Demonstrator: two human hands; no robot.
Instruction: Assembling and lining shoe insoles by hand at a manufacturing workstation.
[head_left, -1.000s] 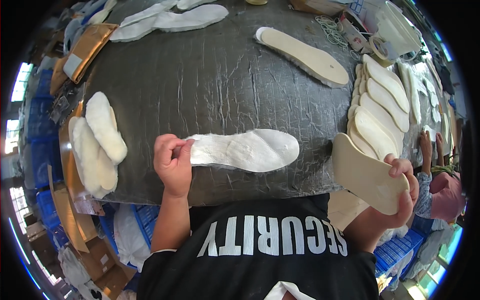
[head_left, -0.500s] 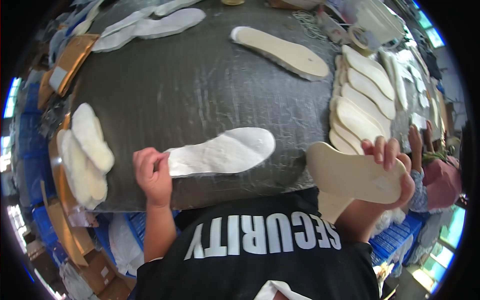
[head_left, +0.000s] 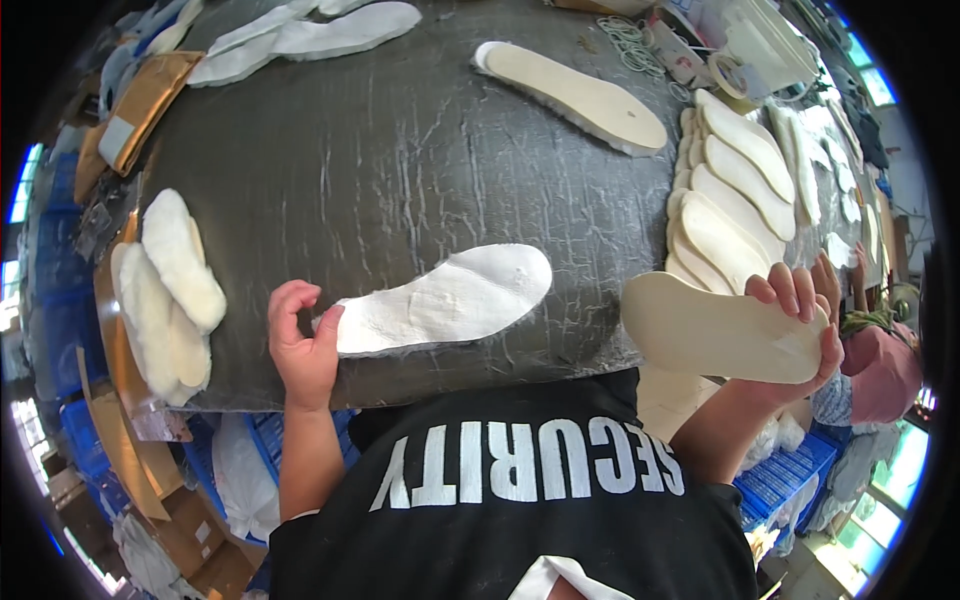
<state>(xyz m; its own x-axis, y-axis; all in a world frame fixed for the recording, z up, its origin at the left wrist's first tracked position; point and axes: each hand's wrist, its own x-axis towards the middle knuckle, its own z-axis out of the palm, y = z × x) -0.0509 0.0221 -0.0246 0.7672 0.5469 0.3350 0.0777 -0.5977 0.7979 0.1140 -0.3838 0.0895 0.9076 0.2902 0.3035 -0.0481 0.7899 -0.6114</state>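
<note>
Dark worktable [head_left: 400, 170], bright windows [head_left: 28, 190], blue crates [head_left: 785, 490]

Bright windows [head_left: 878, 87] at both sides, sheen across dark tabletop [head_left: 330, 170], fisheye-bent edges

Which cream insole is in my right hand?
The smooth insole your right hand grips by its right end; the overlapping pile and the lone insole farther back rest on the table.

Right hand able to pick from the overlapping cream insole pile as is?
Probably not: the right hand holds a cream insole that likely needs setting down first, though the pile lies close by.
</note>
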